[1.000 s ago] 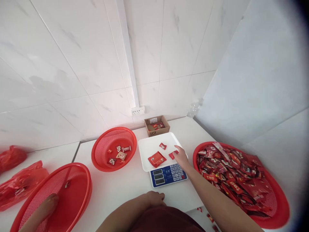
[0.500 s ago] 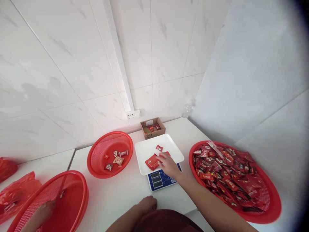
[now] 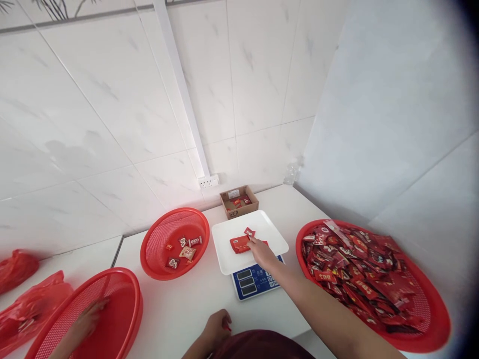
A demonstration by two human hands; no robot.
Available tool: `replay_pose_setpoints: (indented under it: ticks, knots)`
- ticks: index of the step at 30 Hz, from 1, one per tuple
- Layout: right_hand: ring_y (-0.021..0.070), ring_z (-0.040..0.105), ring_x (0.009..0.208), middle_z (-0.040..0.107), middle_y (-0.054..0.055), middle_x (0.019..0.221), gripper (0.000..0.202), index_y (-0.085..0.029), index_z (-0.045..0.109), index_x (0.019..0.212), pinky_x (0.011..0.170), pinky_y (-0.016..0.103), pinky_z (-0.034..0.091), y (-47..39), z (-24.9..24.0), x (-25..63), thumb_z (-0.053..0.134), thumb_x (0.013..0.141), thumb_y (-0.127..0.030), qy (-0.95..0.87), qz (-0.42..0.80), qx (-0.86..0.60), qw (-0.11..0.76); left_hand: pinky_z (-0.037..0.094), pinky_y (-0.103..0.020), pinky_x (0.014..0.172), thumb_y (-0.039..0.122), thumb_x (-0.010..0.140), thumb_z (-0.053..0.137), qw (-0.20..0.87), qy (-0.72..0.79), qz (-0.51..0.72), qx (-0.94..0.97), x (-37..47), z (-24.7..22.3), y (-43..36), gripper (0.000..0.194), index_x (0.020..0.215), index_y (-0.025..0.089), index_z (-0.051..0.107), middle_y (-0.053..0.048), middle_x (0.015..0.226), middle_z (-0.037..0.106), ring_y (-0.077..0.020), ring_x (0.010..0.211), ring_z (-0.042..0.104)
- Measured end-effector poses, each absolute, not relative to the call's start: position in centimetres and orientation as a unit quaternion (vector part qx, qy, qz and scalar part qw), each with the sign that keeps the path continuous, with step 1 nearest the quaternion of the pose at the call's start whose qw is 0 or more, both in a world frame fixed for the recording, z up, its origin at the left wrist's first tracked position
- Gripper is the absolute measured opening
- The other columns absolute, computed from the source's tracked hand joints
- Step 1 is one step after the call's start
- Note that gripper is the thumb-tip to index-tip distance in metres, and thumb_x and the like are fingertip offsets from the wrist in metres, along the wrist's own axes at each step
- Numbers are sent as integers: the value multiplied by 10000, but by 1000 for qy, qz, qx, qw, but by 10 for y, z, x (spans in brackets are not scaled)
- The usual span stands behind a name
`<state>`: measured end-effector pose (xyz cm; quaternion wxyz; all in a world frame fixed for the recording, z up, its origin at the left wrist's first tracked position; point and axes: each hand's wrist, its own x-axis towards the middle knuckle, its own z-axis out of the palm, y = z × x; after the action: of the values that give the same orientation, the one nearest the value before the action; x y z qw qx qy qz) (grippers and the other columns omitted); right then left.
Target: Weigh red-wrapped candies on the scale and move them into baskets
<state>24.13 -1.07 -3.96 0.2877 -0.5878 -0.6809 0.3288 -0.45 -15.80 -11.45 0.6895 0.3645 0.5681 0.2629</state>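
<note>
My right hand (image 3: pixel 261 251) reaches over the white tray (image 3: pixel 222 259) of a blue digital scale (image 3: pixel 256 280). Its fingers are pinched together at the lower edge of a small red candy packet (image 3: pixel 249 232). Under and beside these fingers lies a larger flat red packet (image 3: pixel 239 244), partly covered by the hand. Close to my body at the table's front, my left hand (image 3: pixel 217 324) is loosely curled. A bit of something red shows at its fingers, too small to name.
A red basket (image 3: pixel 436 319) heaped with red snack packets stands right. Left of the scale, another red basket (image 3: pixel 149 252) holds several small packets. A cardboard box (image 3: pixel 243 209) sits behind. At far left, another person's hand (image 3: pixel 88 319) is inside a red basket (image 3: pixel 136 299), near red plastic bags (image 3: pixel 41 304).
My right hand has moved up the tray to the small packet. The larger red packet has turned and lies straighter. My left hand has shifted slightly, and the other person's hand reaches further into the basket.
</note>
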Motion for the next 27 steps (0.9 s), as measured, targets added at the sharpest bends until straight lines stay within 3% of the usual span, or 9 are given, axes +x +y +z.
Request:
replay_pose_setpoints:
  ticks: [5, 8, 11, 14, 17, 20, 24, 27]
  knots:
    - [200, 620, 859, 679, 53, 886, 218, -197, 664, 826, 812, 353, 470, -3, -32, 235, 464, 742, -168, -582, 369, -630, 357, 318, -227, 537, 36, 555, 675, 647, 651, 257, 302, -6, -88, -158, 231, 691, 177, 552, 59, 538, 526, -88, 485, 448]
    - [172, 641, 767, 686, 64, 909, 285, -170, 652, 957, 694, 309, 506, 2, -28, 233, 448, 772, -239, -526, 421, -632, 382, 374, -220, 558, 88, 598, 692, 697, 608, 308, 225, -2, -60, -156, 256, 791, 168, 543, 31, 624, 583, -88, 525, 520]
    - [161, 643, 831, 671, 79, 1021, 353, -170, 611, 1079, 689, 278, 509, -5, -23, 235, 502, 757, -264, -494, 462, -624, 390, 437, -233, 627, 81, 609, 706, 718, 572, 344, 195, 7, -34, -152, 280, 823, 159, 542, 9, 671, 612, -98, 582, 572]
    - [169, 644, 846, 678, 68, 1001, 348, -198, 621, 1056, 694, 280, 510, -32, -18, 238, 576, 720, -277, -487, 494, -614, 377, 468, -247, 678, 59, 625, 709, 738, 541, 358, 186, 20, -15, -146, 275, 832, 152, 554, -13, 702, 633, -112, 630, 606]
    - [157, 651, 693, 692, 40, 829, 306, -208, 640, 1003, 615, 280, 515, -72, -12, 233, 603, 722, -323, -484, 573, -573, 330, 484, -255, 689, 33, 623, 713, 747, 518, 377, 179, 35, -3, -141, 262, 807, 149, 567, -16, 727, 640, -117, 647, 616]
    - [134, 623, 595, 648, -11, 669, 281, -188, 626, 979, 575, 270, 502, -110, -8, 220, 609, 708, -261, -473, 657, -515, 281, 492, -260, 701, 48, 631, 719, 757, 503, 379, 176, 50, 4, -137, 245, 800, 150, 575, -22, 746, 657, -135, 679, 640]
    - [107, 563, 523, 584, -45, 566, 151, -183, 630, 812, 553, 248, 473, -131, -8, 216, 560, 681, -156, -486, 614, -538, 312, 501, -277, 731, 66, 652, 713, 805, 466, 323, 175, 66, 10, -133, 250, 844, 148, 575, -55, 768, 687, -170, 723, 667]
    - [135, 600, 620, 651, -5, 679, 152, -206, 648, 828, 629, 278, 493, -129, -11, 248, 538, 724, -211, -529, 519, -582, 335, 500, -226, 669, 41, 677, 682, 818, 469, 298, 148, 72, 15, -130, 247, 871, 148, 575, -44, 757, 682, -123, 649, 649]
